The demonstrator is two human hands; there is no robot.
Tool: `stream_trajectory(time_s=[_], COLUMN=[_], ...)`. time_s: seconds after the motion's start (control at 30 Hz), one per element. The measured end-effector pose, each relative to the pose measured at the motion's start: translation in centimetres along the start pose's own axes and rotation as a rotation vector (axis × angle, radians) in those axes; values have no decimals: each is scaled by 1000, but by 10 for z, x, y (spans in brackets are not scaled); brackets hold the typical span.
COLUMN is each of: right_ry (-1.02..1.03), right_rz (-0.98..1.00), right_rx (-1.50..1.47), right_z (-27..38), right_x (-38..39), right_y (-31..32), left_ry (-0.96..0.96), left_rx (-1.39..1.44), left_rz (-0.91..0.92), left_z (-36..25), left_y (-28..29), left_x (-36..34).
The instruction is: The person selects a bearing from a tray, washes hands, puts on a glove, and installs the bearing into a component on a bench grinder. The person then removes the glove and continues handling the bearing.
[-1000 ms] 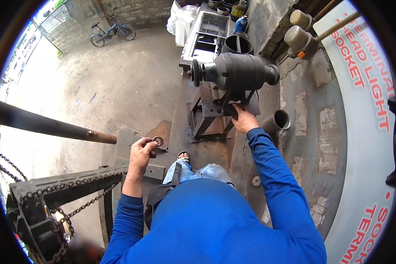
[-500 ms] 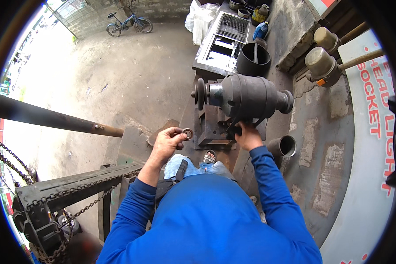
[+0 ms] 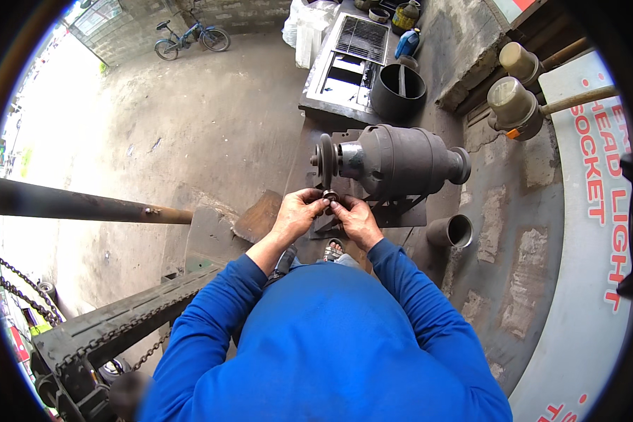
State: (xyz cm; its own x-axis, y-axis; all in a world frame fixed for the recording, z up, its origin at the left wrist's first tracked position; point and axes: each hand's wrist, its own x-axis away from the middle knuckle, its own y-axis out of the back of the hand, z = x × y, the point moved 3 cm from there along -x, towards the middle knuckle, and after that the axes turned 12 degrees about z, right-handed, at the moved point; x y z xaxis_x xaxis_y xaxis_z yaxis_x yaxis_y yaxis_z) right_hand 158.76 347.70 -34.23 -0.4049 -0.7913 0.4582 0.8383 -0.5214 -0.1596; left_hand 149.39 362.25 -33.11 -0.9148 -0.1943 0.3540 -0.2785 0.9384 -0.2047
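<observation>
My left hand point(image 3: 297, 213) and my right hand point(image 3: 355, 218) meet in front of me, both gripping a small dark metal ring point(image 3: 330, 196). The ring sits just under the grinding wheel point(image 3: 325, 160) at the left end of a grey bench grinder point(image 3: 394, 162). The grinder stands on a dark metal stand point(image 3: 394, 211). Both sleeves are blue.
A rusty pipe point(image 3: 84, 204) juts in from the left. A steel frame with chains point(image 3: 98, 330) is at lower left. A short pipe piece point(image 3: 449, 230) lies right of the stand. Beyond stand a black drum point(image 3: 397, 91), a metal table point(image 3: 348, 60) and a bicycle point(image 3: 190, 39).
My left hand brought the ring from the left up to the grinder. My right hand left the grinder's stand and joined it on the ring. The view tilted closer to the grinder.
</observation>
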Motion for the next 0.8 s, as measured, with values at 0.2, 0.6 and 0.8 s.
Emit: stream_trajectory(time_s=[0.2,0.6,0.8], right_ry=[113,183,181], right_rz=[-70,-144,-178], right_rx=[-286,-277,-216], right_z=[-10,-25,-27], right_x=[-6,-16,-18], right_y=[-9,-10,-8], left_ry=[37,-48,-41], left_rx=[12,-199,-207], left_rz=[28,-47,-57], left_z=[2,4,3], left_y=[8,6,5], left_x=[-10,-17,-17])
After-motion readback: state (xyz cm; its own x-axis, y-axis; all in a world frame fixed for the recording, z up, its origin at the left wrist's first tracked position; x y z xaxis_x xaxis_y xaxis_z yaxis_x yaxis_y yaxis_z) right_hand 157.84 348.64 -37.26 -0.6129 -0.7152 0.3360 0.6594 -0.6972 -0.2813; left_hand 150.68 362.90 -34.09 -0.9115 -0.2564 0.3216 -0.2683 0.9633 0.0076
